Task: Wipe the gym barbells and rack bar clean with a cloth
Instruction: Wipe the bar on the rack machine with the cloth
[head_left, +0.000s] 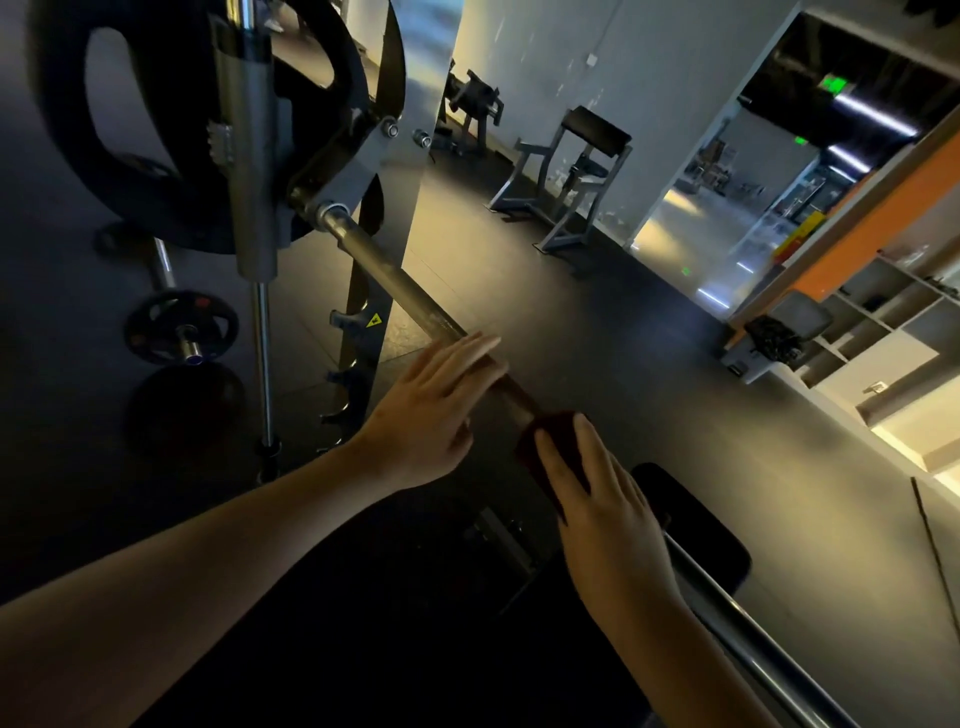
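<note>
A steel rack bar (384, 275) runs diagonally from the rack's upper left down to the lower right. My left hand (431, 410) rests on the bar with its fingers straight. Just below it, a dark red cloth (550, 436) is draped over the bar. My right hand (597, 499) presses that cloth against the bar, fingers laid over it. The bar goes on past my right wrist toward the lower right corner (753, 634). A large black weight plate (171, 130) hangs at the bar's upper end.
The rack upright (363, 322) with hook notches stands left of the bar. A small loaded barbell (182, 327) lies on the dark floor at left. A black bench pad (696, 540) sits under the bar. A preacher-curl bench (576, 171) and shelving (893, 322) stand at right.
</note>
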